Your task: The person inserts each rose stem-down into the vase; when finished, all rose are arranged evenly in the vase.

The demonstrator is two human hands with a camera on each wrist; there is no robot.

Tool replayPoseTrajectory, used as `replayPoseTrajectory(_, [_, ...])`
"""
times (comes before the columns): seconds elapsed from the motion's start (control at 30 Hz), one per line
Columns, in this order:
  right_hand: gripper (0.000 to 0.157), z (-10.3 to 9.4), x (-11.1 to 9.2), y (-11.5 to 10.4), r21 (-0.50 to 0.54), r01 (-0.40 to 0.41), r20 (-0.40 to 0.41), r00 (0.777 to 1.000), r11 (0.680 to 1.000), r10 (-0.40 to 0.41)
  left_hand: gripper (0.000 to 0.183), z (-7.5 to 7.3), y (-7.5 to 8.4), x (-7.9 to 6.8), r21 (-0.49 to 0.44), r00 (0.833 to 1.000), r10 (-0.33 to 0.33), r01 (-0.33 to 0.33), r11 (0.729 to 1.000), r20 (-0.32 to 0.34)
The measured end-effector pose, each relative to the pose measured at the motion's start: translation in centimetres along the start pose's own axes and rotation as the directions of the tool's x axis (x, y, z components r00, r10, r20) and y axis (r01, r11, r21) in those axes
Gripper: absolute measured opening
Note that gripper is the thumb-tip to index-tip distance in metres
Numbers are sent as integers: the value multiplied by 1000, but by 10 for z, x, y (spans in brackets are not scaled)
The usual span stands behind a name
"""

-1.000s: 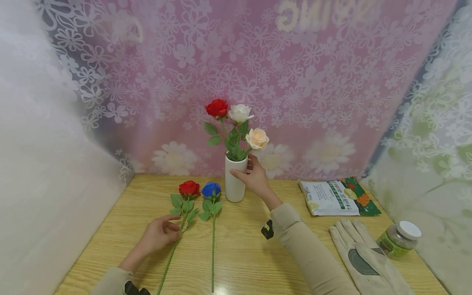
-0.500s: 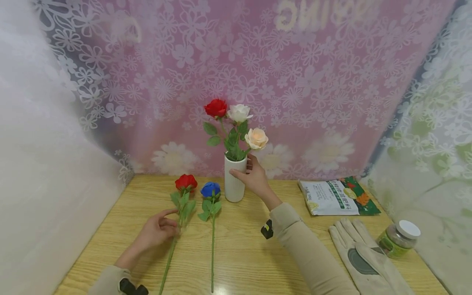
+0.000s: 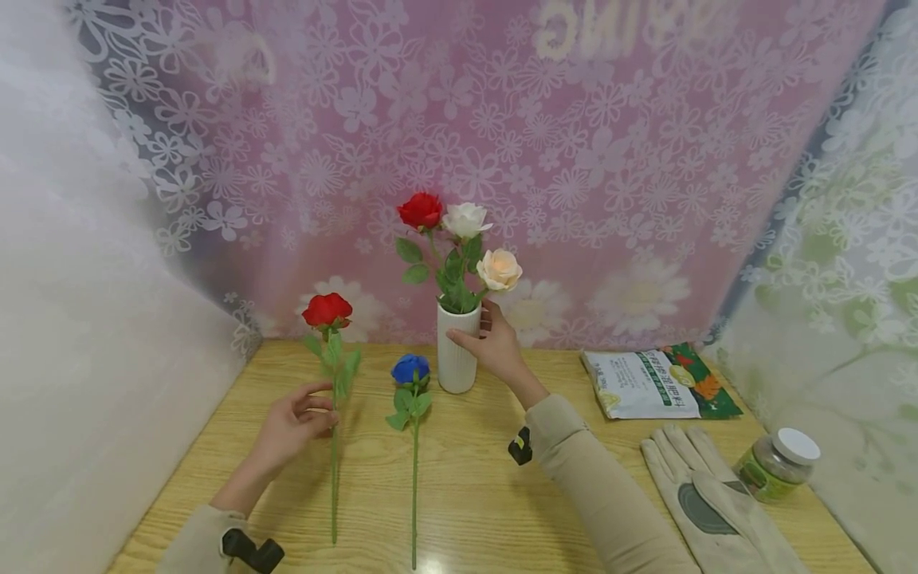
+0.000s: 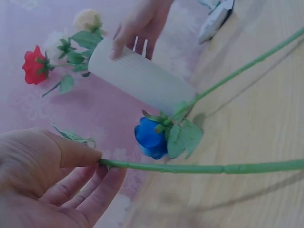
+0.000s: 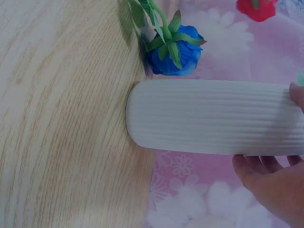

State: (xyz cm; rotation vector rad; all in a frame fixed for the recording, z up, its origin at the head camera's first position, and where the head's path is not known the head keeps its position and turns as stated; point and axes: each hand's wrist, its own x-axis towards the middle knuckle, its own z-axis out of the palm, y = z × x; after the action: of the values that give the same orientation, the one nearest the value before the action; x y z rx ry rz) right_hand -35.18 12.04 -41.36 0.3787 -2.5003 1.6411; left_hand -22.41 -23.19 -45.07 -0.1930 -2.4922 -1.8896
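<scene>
Red rose (image 3: 327, 310) pinched by its stem in the left hand (image 3: 290, 422), lifted near upright, bloom up, stem tip low by the wooden tabletop (image 3: 473, 494). Stands left of the white vase (image 3: 457, 347), well apart, with the blue rose (image 3: 410, 370) lying flat between. Right hand (image 3: 495, 347) curled round the vase just under the rim, steadying it; three roses already in there.

Left wrist view: thumb and fingers (image 4: 78, 154) closed on the green stem (image 4: 199, 167), long axis running away from the palm; vase (image 4: 140, 78) beyond.

Right wrist view: fingers (image 5: 266, 173) wrapped on the ribbed vase (image 5: 209, 116), blue rose (image 5: 173, 52) just beside its base.
</scene>
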Motion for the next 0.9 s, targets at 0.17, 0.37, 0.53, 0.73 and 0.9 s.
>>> replayPoseTrajectory(0.17, [96,0,0,1,-2,2,3,1000,1000,-2,59,-1,11,7,-5,998,22,-23,1000,-51])
replayPoseTrajectory(0.37, [97,0,0,1,-1,0,-2,1000,1000,0,57,1,32,17,-50,992,60,-66,997,-113])
replayPoseTrajectory(0.53, [97,0,0,2,-12,-4,-6,1000,1000,4,53,3,52,26,-93,979,106,-124,988,-174])
replayPoseTrajectory(0.73, [97,0,0,2,-15,-9,-2,1000,1000,9,46,3,72,35,-172,957,152,-198,965,-248])
replayPoseTrajectory(0.9, [97,0,-1,0,-13,-6,-5,1000,1000,6,39,5,90,44,-238,936,158,-239,941,-315])
